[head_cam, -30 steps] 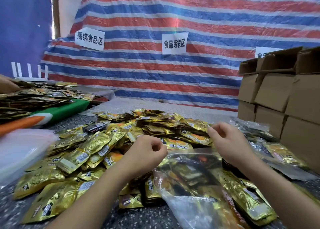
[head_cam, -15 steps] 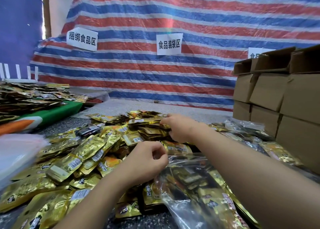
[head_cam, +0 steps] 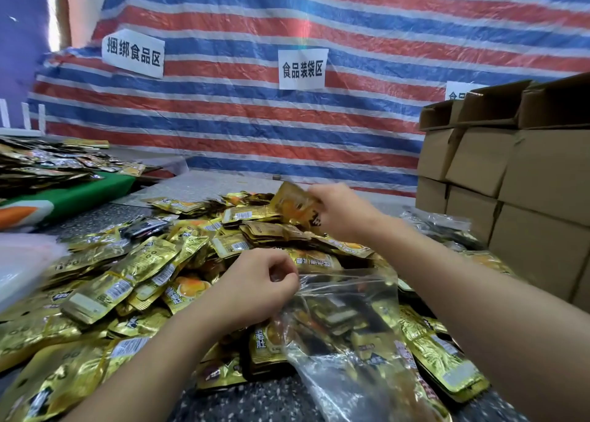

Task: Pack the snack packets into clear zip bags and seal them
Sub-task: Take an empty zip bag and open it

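1. Pinching the near-left corner of the mouth of a clear zip bag [head_cam: 348, 313], the left hand [head_cam: 255, 289] has its fingers curled, thumb and fingertips closed on the thin film; the bag is crinkled and glossy, its contents show through only as dim gold and dark shapes, and its lower end is cut off by the frame edge
2. Right hand [head_cam: 341, 212], far side of the heap, fingers clamped on one gold snack packet [head_cam: 295, 203] lifted clear of the pile and tilted; the fingers hide its right edge, and the print is blurred apart from an orange patch
3. Loose snack packets [head_cam: 134, 278], a wide overlapping heap on the table left of and beyond the bag; flat rectangular foil pouches, shiny gold with black lettering and white barcode labels; many are half buried, so no count is possible
4. Table [head_cam: 255, 402], dark speckled surface, seen only in gaps
5. Cardboard boxes [head_cam: 523, 179], plain brown, stacked at the right, partly out of frame
6. Striped tarp [head_cam: 287, 134], red, white and blue woven sheet with paper signs [head_cam: 301, 69] stuck on; a third sign is mostly hidden by the boxes
7. Second pile of packets [head_cam: 41, 163], far left, dark and indistinct
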`<state>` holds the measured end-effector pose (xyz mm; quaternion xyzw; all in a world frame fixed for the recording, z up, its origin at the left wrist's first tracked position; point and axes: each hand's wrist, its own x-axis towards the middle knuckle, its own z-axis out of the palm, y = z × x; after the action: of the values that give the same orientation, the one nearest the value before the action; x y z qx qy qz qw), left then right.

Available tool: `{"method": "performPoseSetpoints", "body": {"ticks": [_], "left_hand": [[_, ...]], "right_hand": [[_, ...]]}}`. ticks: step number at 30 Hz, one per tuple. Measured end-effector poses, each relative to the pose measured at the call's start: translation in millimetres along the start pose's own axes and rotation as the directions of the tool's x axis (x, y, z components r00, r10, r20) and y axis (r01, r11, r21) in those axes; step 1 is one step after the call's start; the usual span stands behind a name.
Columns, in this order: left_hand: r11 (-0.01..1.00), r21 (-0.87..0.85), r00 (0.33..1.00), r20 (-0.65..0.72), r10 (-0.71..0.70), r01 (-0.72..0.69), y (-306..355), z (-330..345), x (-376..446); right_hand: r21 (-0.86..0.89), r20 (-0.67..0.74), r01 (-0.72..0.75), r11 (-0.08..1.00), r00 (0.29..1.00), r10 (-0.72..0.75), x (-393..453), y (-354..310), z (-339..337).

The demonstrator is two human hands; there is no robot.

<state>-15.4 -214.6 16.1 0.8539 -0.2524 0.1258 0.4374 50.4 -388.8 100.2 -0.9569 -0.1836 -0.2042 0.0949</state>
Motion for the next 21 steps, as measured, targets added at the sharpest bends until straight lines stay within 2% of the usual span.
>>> {"method": "performPoseSetpoints", "body": {"ticks": [2, 4, 5, 6, 8, 9, 10, 12, 14, 16, 21], "left_hand": [[1.000, -0.011, 1.000, 0.008, -0.006, 0.006, 1, 0, -1], [1.000, -0.019, 1.000, 0.012, 0.001, 0.000, 3, 0, -2], [1.000, -0.021, 1.000, 0.013, 0.006, -0.006, 5, 0, -3], [1.000, -0.021, 1.000, 0.013, 0.012, -0.012, 6, 0, -4], [1.000, -0.017, 1.000, 0.011, 0.022, -0.021, 8, -1, -5], [1.000, -0.016, 1.000, 0.011, 0.023, -0.023, 9, -1, -6], [1.000, -0.016, 1.000, 0.011, 0.025, -0.025, 10, -1, -6], [0.999, -0.015, 0.999, 0.015, 0.031, -0.030, 12, 0, -7], [0.999, -0.013, 0.999, 0.033, 0.032, -0.032, 15, 1, -7], [0.999, -0.006, 0.998, 0.055, 0.036, -0.036, 17, 2, -7], [0.999, 0.025, 0.996, 0.078, 0.037, -0.039, 18, 3, -9]], "right_hand": [[0.306, -0.099, -0.086, 0.948, 0.988, 0.121, -18, 5, -10], [0.617, -0.116, -0.150, 0.773, 0.954, 0.277, -41, 9, -18], [0.776, -0.067, -0.170, 0.608, 0.936, 0.347, -52, 11, -21], [0.903, 0.011, -0.177, 0.392, 0.921, 0.389, -64, 14, -25], [0.983, 0.177, -0.183, -0.023, 0.907, 0.382, -85, 21, -31], [0.969, 0.234, -0.186, -0.162, 0.904, 0.357, -94, 26, -32], [0.952, 0.264, -0.188, -0.244, 0.905, 0.334, -103, 29, -33], [0.942, 0.260, -0.170, -0.290, 0.915, 0.308, -117, 34, -32], [0.957, 0.199, -0.117, -0.264, 0.930, 0.308, -127, 37, -28], [0.982, 0.123, -0.074, -0.175, 0.950, 0.288, -130, 37, -22], [0.990, -0.044, 0.011, 0.143, 0.973, 0.227, -131, 38, -15]]}}
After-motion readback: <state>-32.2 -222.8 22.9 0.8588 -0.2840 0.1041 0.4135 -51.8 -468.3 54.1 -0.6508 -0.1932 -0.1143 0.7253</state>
